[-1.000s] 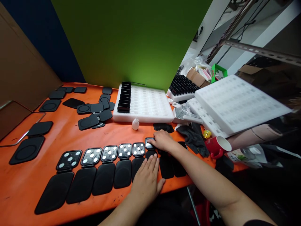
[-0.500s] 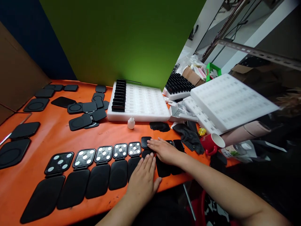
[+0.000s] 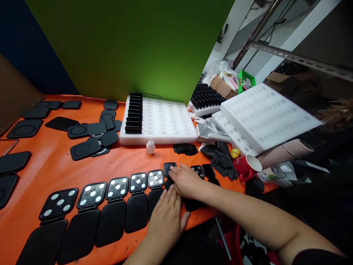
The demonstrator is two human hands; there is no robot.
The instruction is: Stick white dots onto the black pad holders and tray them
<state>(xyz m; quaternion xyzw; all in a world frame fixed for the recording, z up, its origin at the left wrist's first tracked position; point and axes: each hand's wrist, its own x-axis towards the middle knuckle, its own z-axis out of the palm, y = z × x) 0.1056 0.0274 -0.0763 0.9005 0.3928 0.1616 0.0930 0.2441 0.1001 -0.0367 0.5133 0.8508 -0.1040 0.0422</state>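
My left hand (image 3: 167,219) lies flat with fingers stretched over the lower half of a black hinged charging pad, hiding most of it. Above it, my right hand (image 3: 188,181) rests on the same pad, fingertips at the edge of its upper square (image 3: 169,169). To the left runs a row of unfolded charging pads, their upper squares dotted with white circles, such as the dotted square (image 3: 156,178) nearest my hands. Their plain black lower halves (image 3: 136,213) face me. Another dotted square (image 3: 197,171) and a dark square (image 3: 208,170) show beyond my right hand.
A white foam tray (image 3: 168,119) holds a column of upright black pieces (image 3: 134,114). Before it stands a small white bottle (image 3: 150,147). Loose black pads (image 3: 85,148) lie at left on the orange table cover (image 3: 129,156). A red mug (image 3: 245,167) and dark gloves (image 3: 219,160) sit at right.
The view has shifted, so the table things appear farther left. My right hand has slid slightly down and closer to my left hand. The left hand stays flat on the pad.
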